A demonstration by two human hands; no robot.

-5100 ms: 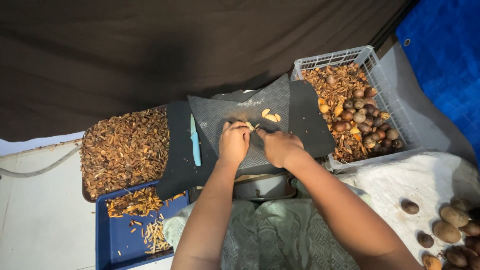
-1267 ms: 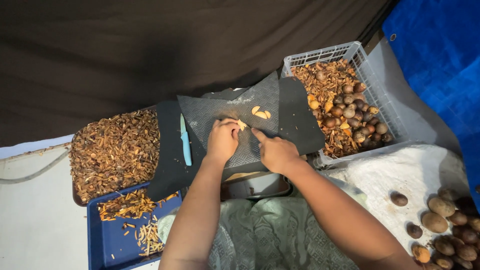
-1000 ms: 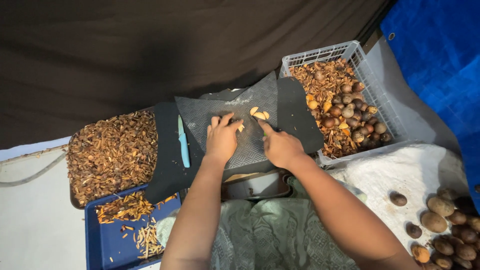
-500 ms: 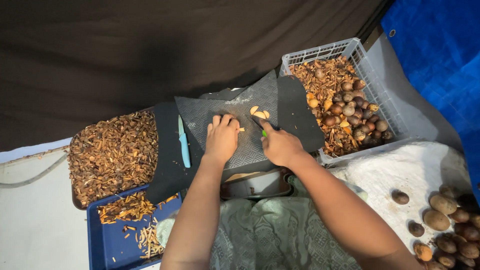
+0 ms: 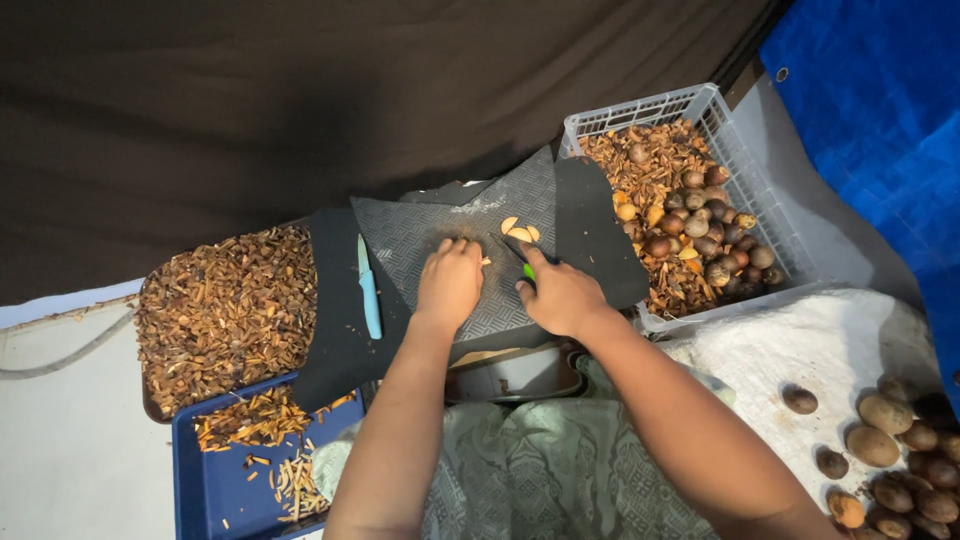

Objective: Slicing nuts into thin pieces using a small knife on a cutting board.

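pressing a small orange piece (image 5: 485, 262) to the textured mat (image 5: 440, 225), the left hand (image 5: 450, 285) should curl fingertips clear while the right hand (image 5: 560, 295), clenched round a green-handled knife (image 5: 520, 260), slices.

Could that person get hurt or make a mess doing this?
Maybe. The right hand grips a green-handled knife whose blade points toward the left hand, so a slip might nick the fingers. The pale cut slices lie loose by the blade on the dark mat and could get swept off. A blue knife lies unguarded beside the left hand, where a sideways reach could catch it.
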